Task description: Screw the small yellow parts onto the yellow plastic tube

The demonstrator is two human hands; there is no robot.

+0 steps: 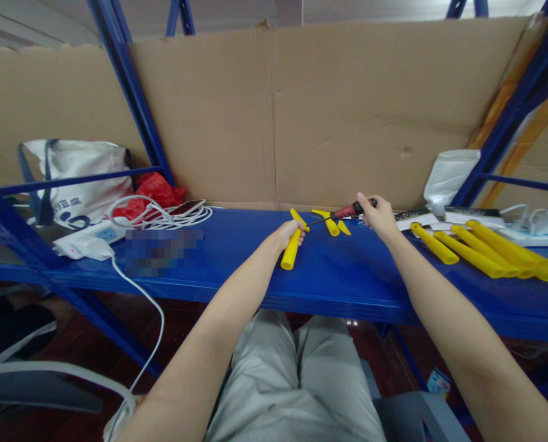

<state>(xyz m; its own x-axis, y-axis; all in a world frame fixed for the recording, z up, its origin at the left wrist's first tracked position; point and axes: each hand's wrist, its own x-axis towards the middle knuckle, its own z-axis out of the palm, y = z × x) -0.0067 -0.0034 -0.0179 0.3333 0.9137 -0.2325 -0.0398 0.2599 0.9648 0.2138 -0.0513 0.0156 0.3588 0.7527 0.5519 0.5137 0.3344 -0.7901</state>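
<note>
My left hand (293, 234) is closed around a yellow plastic handle (290, 255) over the blue shelf; its wider end points toward me and a narrower yellow part shows beyond my fingers. In my right hand (378, 216) is a screwdriver (348, 210) with a red and black grip. Its thin shaft reaches left to the yellow piece by my left fingers; whether the tip touches a screw is too small to tell. Just behind, between the hands, lie another yellow piece (332, 226) and a small yellow scrap (344, 228).
Several yellow handles (486, 252) lie at the right, before small boxes (414, 217) and a white plastic bag (450, 178). A white power strip (90, 238), coiled cable (177, 216), red bag (156, 193) and cloth tote (80, 178) sit left. Cardboard (338, 116) stands behind.
</note>
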